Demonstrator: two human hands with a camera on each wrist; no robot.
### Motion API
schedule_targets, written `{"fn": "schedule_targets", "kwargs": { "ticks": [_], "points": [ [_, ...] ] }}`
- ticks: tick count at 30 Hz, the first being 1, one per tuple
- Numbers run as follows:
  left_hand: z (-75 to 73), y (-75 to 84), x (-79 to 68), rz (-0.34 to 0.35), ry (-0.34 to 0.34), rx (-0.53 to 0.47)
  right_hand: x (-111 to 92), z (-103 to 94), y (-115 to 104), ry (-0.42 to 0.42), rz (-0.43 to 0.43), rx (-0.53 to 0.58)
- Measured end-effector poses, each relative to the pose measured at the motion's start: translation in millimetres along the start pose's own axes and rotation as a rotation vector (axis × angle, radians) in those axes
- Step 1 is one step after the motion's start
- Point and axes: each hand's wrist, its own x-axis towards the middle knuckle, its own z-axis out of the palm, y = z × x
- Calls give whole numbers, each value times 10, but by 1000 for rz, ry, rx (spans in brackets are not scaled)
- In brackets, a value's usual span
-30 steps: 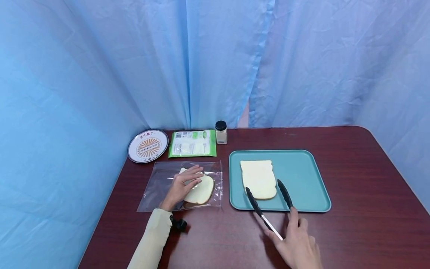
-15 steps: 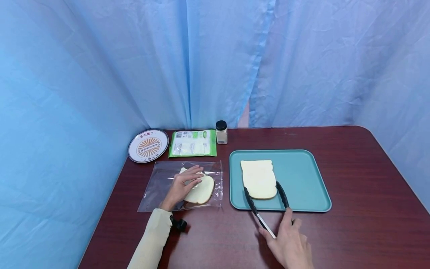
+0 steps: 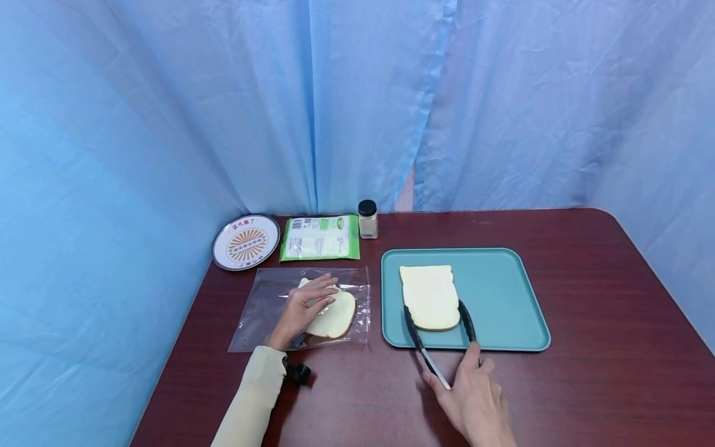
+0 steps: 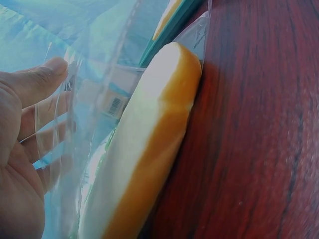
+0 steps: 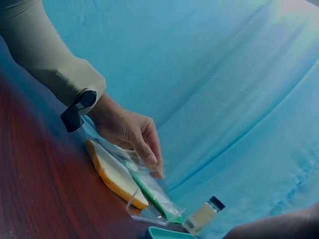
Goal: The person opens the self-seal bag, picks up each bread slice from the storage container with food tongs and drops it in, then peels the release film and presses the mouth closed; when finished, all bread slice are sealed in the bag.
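My right hand (image 3: 475, 397) grips a pair of tongs (image 3: 412, 328) with black tips over the near edge of a teal tray (image 3: 503, 298). The tong tips lie on either side of the lower part of a bread slice (image 3: 429, 297), right at its edges. On the left, my left hand (image 3: 304, 310) pinches the upper film of a clear plastic bag (image 3: 262, 310), raised off a second bread slice (image 4: 149, 134) inside. In the left wrist view the film overlaps the fingers (image 4: 42, 127). Only a blurred bit of the right hand shows in the right wrist view, without the tongs.
Behind the bag lies a green and white packet (image 3: 321, 239), with a black-lidded jar (image 3: 368, 220) to its right. A patterned plate (image 3: 246, 242) sits at the table's far left corner. Blue curtains (image 3: 357, 105) enclose the table's back and sides.
My right hand has moved left and slightly forward, and the tongs have narrowed from standing wide apart to lying along both sides of the bread slice. The left hand stays put.
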Motion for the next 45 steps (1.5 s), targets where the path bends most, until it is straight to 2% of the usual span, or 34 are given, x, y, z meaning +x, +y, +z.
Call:
{"fn": "schedule_targets", "kwargs": {
  "ticks": [16,30,38,45],
  "points": [
    [-2,-3,-1,6,12,17,7,99,-38,67,-47,-42],
    [11,-13,1,7,13,6,38,82,-21,7,-26,-121],
    [13,-2,4,-16,1,-5,51,78,30,11,-30,-117],
    [18,-10,11,-3,8,1,60,69,112,26,-34,-107]
  ]
}}
